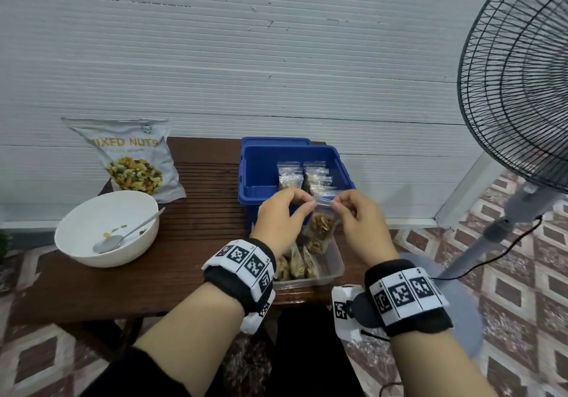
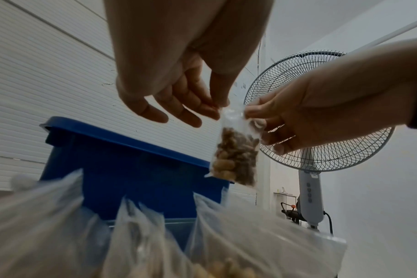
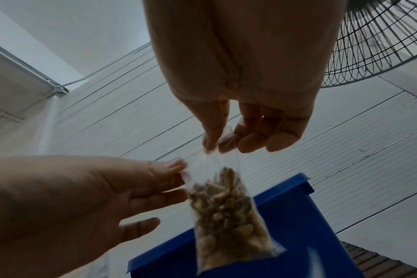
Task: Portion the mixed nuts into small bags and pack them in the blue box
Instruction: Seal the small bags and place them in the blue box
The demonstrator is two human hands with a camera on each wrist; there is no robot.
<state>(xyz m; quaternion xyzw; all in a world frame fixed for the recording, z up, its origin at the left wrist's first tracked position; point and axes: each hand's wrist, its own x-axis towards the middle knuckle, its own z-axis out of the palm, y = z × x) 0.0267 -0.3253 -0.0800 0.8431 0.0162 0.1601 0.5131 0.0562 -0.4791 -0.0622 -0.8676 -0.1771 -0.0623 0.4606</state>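
Observation:
A small clear bag of nuts [image 1: 322, 226] hangs in the air in front of the blue box [image 1: 261, 178]. My left hand [image 1: 284, 212] pinches the bag's top edge at its left end, and my right hand [image 1: 356, 215] pinches the right end. In the left wrist view the small bag [image 2: 236, 158] hangs from thumb and forefinger of both hands. The right wrist view shows the same bag [image 3: 226, 212] above the blue box [image 3: 298, 235]. Several filled bags [image 1: 304, 177] stand inside the blue box.
A clear tray [image 1: 333, 269] near the table's front holds several more filled bags. At the left stand a white bowl [image 1: 92, 212] with a spoon [image 1: 123, 233] and the mixed nuts pouch [image 1: 135, 157]. A standing fan [image 1: 519, 89] is at the right.

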